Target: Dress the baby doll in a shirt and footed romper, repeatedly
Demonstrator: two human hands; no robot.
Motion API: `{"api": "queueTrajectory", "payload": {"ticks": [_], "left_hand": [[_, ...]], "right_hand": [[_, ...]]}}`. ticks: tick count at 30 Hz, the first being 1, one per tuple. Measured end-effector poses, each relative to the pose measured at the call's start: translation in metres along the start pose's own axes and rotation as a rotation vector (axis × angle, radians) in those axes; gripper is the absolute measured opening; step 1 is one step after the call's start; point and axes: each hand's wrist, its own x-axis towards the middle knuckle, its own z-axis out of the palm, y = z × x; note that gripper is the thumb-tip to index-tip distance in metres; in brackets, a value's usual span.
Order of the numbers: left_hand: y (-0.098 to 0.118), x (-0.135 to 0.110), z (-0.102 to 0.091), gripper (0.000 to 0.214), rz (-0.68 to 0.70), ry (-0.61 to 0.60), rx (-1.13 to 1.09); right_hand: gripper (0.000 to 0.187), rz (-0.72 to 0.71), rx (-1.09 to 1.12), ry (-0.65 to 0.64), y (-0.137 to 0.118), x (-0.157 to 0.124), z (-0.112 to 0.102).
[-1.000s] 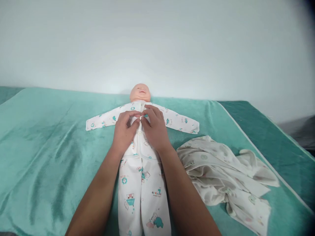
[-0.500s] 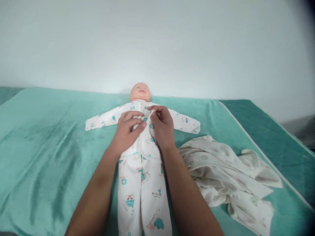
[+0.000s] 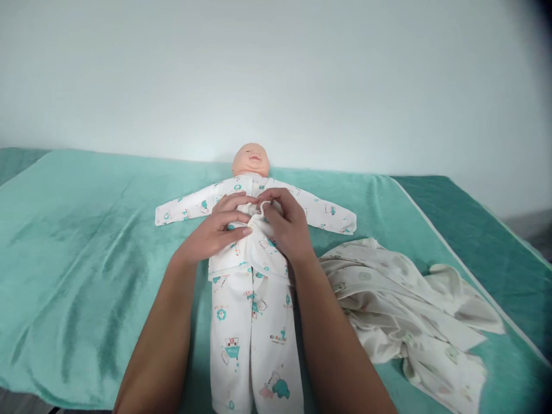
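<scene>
A baby doll (image 3: 250, 161) lies face up in a white printed baby shirt (image 3: 271, 261), its sleeves spread to both sides. White printed baby trousers (image 3: 254, 322) cover its legs. At the chest, my right hand (image 3: 287, 221) pinches the shirt's front edge, which curls up between thumb and fingers. My left hand (image 3: 219, 224) is closed on the other side of the front opening, thumb and fingers on the cloth close to the right fingertips. Any fastener between the hands is too small or covered to make out.
A crumpled off-white printed garment (image 3: 401, 293) lies to the right of the doll. Beneath everything is a light green blanket (image 3: 86, 247), with a darker green cover (image 3: 487, 253) at the right. A pale wall (image 3: 276, 75) rises behind the doll's head.
Both hands have shifted slightly down the shirt front, and the lifted edge now curls between them. The whole view has moved slightly, placing the doll further right.
</scene>
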Motion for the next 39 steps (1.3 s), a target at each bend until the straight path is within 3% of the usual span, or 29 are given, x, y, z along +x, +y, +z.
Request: {"api": "queueTrajectory", "payload": {"ticks": [3,18,22,25,28,31,34,37,39], "left_hand": [[-0.002,0.0,0.001,0.014,-0.026,0.025,-0.009],[0.0,0.002,0.01,0.02,-0.026,0.117,0.065],[0.003,0.002,0.01,0.026,-0.039,0.12,0.062],[0.006,0.003,0.011,0.029,-0.056,0.16,-0.02],[0.001,0.002,0.009,0.032,-0.115,0.383,-0.151],[-0.014,-0.002,-0.001,0.02,-0.288,0.786,-0.258],[-0.03,-0.007,-0.015,0.017,-0.458,1.142,-0.399],[-0.038,-0.009,-0.021,0.023,-0.488,1.285,-0.425],[-0.037,-0.009,-0.019,0.024,-0.428,1.266,-0.236]], "right_hand": [[0.013,-0.048,-0.099,-0.113,-0.003,-0.001,-0.003],[0.017,-0.093,-0.068,-0.184,-0.006,-0.006,-0.001],[0.019,-0.05,0.013,-0.151,-0.006,-0.007,-0.002],[0.021,0.006,0.085,-0.047,-0.005,-0.006,0.0],[0.018,0.077,0.106,0.19,-0.002,-0.001,0.0],[0.013,0.168,0.008,0.4,0.004,0.006,-0.012],[0.013,0.194,-0.113,0.639,0.011,0.014,-0.039],[0.014,0.162,-0.127,0.843,0.02,0.02,-0.062],[0.014,0.147,-0.115,0.799,0.027,0.021,-0.064]]}}
